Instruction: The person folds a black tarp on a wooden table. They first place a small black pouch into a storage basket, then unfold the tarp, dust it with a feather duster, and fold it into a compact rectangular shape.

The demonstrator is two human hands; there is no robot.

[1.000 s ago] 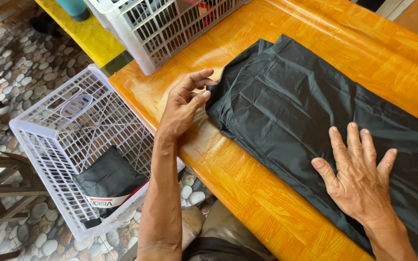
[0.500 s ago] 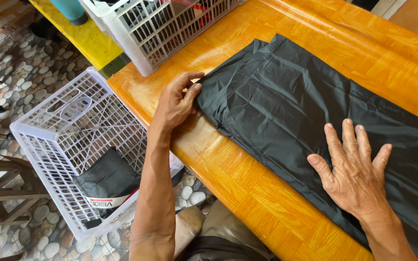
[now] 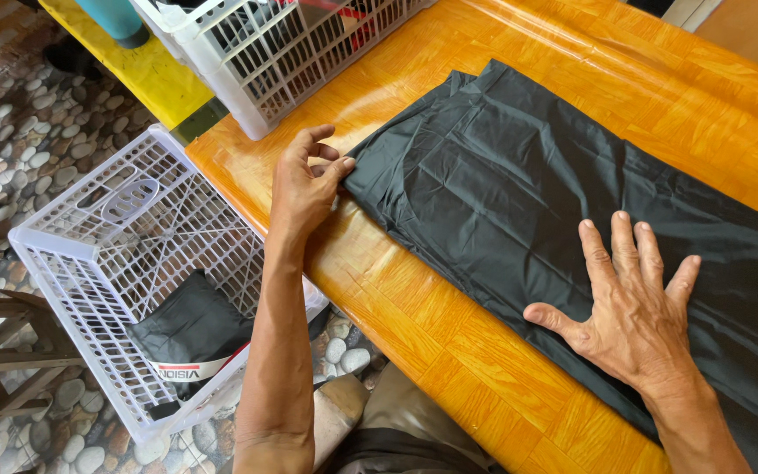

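Far left, on the pebbled floor (image 3: 10, 132) beside the desk's near-left edge: a white lattice basket (image 3: 89, 263), tilted, with a folded dark garment (image 3: 193, 326) lying in its lower corner. Above it, at the desk's far-left corner, a second white basket (image 3: 265, 61) stands on the orange wooden desk (image 3: 449, 351), next to a yellow bench (image 3: 146, 70) that carries a teal cup (image 3: 117, 17) (only its base is in view).

Centre-left: the left hand (image 3: 302, 189) rests at the left end of a black cloth (image 3: 519, 193). Its fingers (image 3: 337, 168) are curled and nearly closed, thumb and fingertips meeting at the cloth's near-left corner; whether they truly pinch the fabric or only press on it cannot be told.

Centre: the black cloth lies flat, folded lengthwise, running diagonally across the desk from its left part to the right edge of the view.

Right: the right hand (image 3: 638, 320) lies palm down on the cloth near the desk's near edge, fingers fully spread and straight, holding nothing, pressing the fabric flat.
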